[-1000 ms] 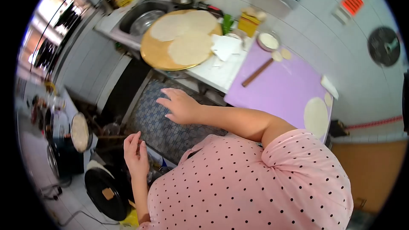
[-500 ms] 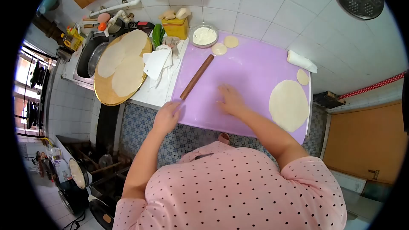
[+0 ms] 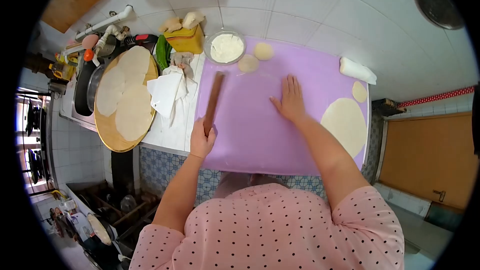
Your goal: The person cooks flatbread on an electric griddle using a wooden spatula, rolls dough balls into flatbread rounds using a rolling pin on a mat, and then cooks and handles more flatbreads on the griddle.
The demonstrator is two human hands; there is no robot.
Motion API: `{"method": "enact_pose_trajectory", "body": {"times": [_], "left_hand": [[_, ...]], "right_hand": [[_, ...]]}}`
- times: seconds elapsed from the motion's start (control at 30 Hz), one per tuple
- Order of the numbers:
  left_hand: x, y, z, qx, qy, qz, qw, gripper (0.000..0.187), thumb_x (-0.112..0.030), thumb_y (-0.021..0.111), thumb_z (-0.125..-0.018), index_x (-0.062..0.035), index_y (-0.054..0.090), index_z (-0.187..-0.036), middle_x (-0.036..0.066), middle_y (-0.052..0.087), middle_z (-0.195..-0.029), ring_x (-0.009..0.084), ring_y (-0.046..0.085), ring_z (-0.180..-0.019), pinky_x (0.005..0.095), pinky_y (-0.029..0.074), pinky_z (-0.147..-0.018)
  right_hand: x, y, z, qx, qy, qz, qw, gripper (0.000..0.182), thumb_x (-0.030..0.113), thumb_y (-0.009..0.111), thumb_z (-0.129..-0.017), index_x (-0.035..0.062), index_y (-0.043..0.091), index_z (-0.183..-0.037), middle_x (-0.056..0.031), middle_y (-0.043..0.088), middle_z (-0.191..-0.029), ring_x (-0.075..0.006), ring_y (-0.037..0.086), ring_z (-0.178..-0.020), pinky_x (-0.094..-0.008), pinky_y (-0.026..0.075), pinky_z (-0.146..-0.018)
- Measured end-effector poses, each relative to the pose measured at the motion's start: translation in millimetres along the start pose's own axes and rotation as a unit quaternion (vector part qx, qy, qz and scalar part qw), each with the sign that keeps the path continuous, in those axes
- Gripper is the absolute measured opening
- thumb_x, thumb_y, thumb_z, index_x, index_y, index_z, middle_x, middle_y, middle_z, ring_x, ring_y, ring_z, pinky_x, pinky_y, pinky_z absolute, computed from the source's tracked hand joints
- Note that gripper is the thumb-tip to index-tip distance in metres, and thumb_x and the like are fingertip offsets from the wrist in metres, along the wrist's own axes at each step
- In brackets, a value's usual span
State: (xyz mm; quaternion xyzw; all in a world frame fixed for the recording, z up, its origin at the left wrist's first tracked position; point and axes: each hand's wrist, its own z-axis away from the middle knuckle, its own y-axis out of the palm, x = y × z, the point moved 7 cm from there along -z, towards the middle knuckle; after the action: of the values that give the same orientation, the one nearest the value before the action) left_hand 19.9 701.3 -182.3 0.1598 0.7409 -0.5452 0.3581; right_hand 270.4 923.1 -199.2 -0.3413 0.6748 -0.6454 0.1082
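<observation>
My left hand (image 3: 202, 141) is closed around the near end of a wooden rolling pin (image 3: 214, 99), whose far end points toward the wall. Flat on the purple mat (image 3: 250, 135) lies my right hand (image 3: 290, 99), fingers stretched out and holding nothing. Two small dough rounds, a nearer one (image 3: 248, 63) and a farther one (image 3: 263, 51), sit by a glass bowl (image 3: 208, 56) of white flour (image 3: 226, 48). At the mat's right side are a large rolled-out dough sheet (image 3: 345, 126), partly covered by my forearm, and another small dough round (image 3: 359, 91).
A round board (image 3: 148, 72) with several thin dough sheets (image 3: 132, 112) stands over the sink's edge at left. Between board and mat lie a white scraper (image 3: 164, 92) and cloth (image 3: 179, 115). A yellow box (image 3: 186, 40) and a white roll (image 3: 357, 71) stand near the wall.
My left hand has taken hold of the rolling pin, which now stands more upright in view. My right hand has moved right and away from me across the mat. The whole view has shifted.
</observation>
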Motion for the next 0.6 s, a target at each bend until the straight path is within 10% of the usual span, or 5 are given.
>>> {"method": "enact_pose_trajectory", "body": {"times": [0.3,0.6], "left_hand": [[12.8,-3.2,5.2,-0.040,-0.035,0.061,0.997,0.049,-0.014,0.061,-0.090,0.0028,0.045,-0.133,0.024,0.058,-0.114,0.0395,0.060,-0.099,0.0434,0.049,-0.086],[13.1,-4.3,7.5,-0.064,-0.040,0.066,0.995,0.048,-0.014,0.061,-0.090,0.0019,0.045,-0.133,0.024,0.058,-0.116,0.0403,0.060,-0.100,0.0427,0.049,-0.086]], "right_hand": [[89.9,30.0,-122.6,-0.012,-0.126,-0.034,0.991,0.071,0.036,0.063,-0.089,-0.0065,0.039,-0.140,-0.0263,0.039,-0.145,-0.0425,0.032,-0.139,-0.0497,0.025,-0.116],[164.2,32.8,-13.6,0.008,-0.300,-0.077,0.951,0.058,0.027,0.063,-0.087,-0.0037,0.048,-0.134,-0.0223,0.045,-0.142,-0.0406,0.038,-0.134,-0.0519,0.026,-0.116]]}}
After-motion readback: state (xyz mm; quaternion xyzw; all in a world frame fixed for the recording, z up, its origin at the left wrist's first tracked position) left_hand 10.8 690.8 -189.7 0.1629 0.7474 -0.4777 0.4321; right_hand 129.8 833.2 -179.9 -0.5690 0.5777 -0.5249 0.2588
